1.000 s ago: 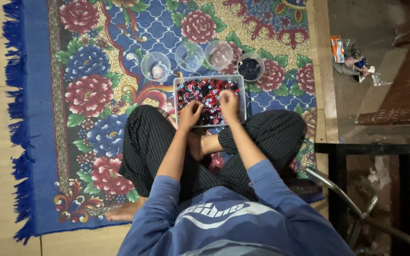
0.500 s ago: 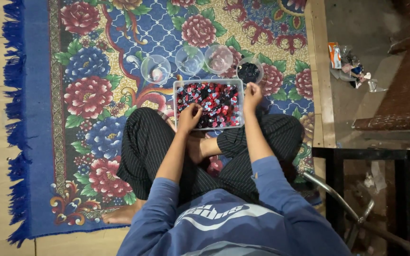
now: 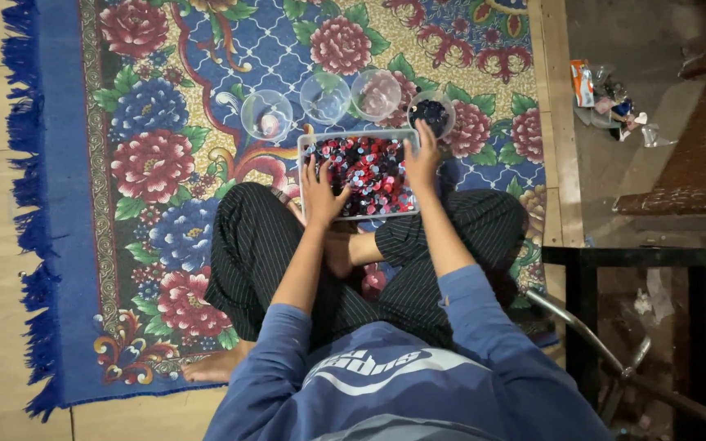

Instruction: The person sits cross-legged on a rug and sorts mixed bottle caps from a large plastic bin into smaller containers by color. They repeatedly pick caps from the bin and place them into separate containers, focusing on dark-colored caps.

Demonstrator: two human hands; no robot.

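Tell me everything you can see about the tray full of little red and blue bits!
The tray is a shallow, clear rectangle that looks like plastic, lying flat on the flowery carpet just in front of the person's crossed legs. It is filled with a heap of tiny red, dark blue and black pieces, too small to tell what they are. The left hand rests on its near left part, and the right hand lies over its right edge. Four round clear cups stand in a row just behind it.

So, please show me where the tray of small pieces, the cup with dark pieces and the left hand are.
tray of small pieces [image 3: 369, 175], head view, on its red and dark contents
cup with dark pieces [image 3: 433, 110], head view, inside
left hand [image 3: 321, 193], head view, back of hand
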